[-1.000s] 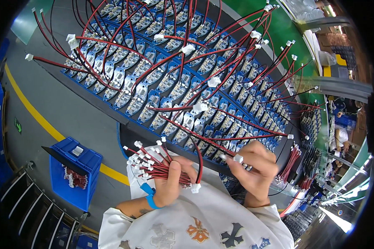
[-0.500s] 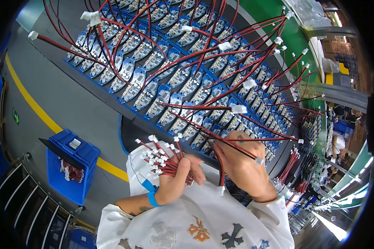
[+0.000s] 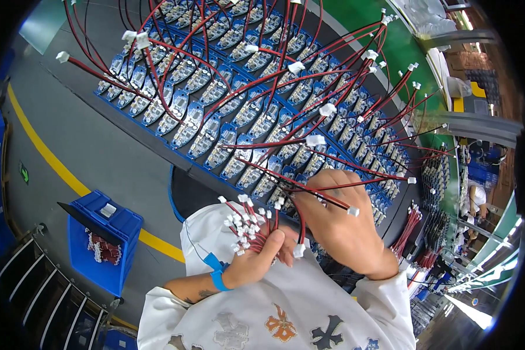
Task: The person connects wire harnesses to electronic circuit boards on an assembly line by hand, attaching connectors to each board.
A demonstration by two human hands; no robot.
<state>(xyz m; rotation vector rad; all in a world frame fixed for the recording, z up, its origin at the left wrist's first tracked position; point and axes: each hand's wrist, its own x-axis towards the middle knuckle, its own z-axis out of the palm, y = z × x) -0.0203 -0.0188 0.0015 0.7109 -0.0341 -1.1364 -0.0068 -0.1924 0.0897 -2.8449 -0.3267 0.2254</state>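
Observation:
My left hand, a blue strap round its wrist, is closed on a bundle of short red-and-black cables. Their white connectors fan out above the thumb. Just to its right, my right hand bends over the near edge of a panel of blue circuit boards, fingertips pinched together. From that pinch a red-and-black cable hangs toward me, its white connector close to my left fingers. The cable's other end is hidden by my fingers. Several boards carry cables that arch up over the panel.
On the left, a blue bin holds more cables. A metal rack stands nearer me. Cable bundles lie right of my right hand. A yellow line crosses the grey floor.
My left hand with its bundle has moved right, nearer my right hand. The right hand stays pinched at the panel's near edge. The panel has shifted slightly in view.

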